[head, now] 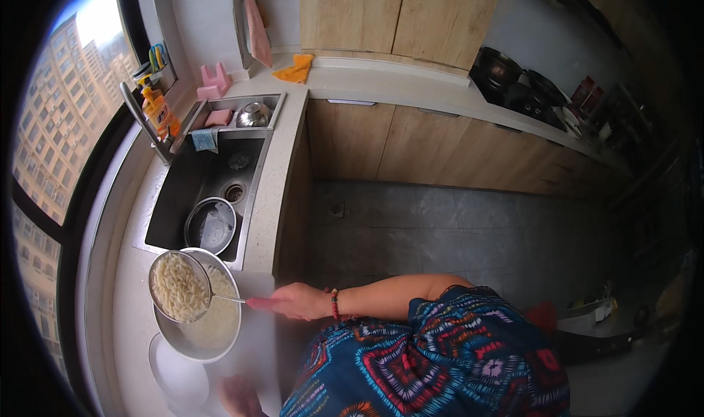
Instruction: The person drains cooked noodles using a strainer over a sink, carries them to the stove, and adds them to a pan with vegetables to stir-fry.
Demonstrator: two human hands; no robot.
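Observation:
My right hand (294,301) grips the red handle of a wire strainer (228,297). Heaped in its round basket are short, pale, dough-like pieces of food (179,287). The strainer is over a metal bowl (237,329), whose left part it hides. More pale pieces (219,279) and whitish, cloudy contents (209,329) show inside the bowl. Near the bottom edge, my left hand (239,395) is blurred above the pale counter mat (258,334); its fingers are not clear. A white round plate or lid (179,370) lies just left of that hand, partly beneath the bowl.
A sink (181,186) beyond the bowl holds a metal basin (212,227). The faucet (146,120) and an orange soap bottle (160,111) stand on its window side. A small metal bowl (254,114) sits in the sink's upper tray. Farther right are pans (498,67) on a stove.

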